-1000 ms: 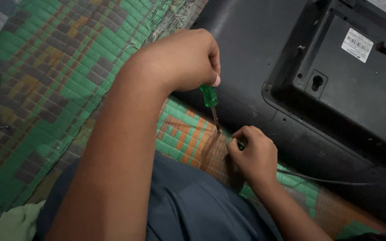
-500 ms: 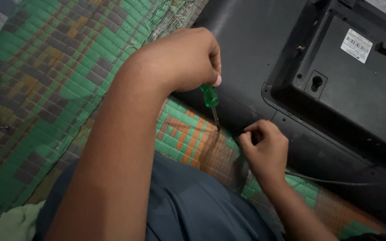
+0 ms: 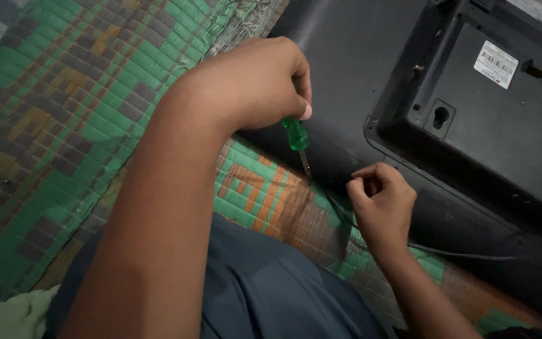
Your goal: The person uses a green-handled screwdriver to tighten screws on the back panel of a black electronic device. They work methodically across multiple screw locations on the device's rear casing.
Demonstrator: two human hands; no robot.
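I hold the green screwdriver (image 3: 297,134) tight in my left hand (image 3: 252,81), tip down by the near edge of the black TV back (image 3: 359,56). My right hand (image 3: 381,201) pinches shut beside it; what it holds, I cannot tell. Next, I think the tip must sit right in a screw.

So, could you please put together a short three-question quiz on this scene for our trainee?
1. True or false: the left hand holds a green-handled screwdriver with its tip pointing down at the edge of the black casing.
2. Multiple choice: what lies under the black casing? A) a bare wooden bench B) a woven green and orange mat C) a metal tray
3. Fill in: the right hand is curled with its fingertips pinched together beside the casing's lower ____.

Key: 1 true; 2 B; 3 edge. What the right hand pinches, if anything, is too small to tell.
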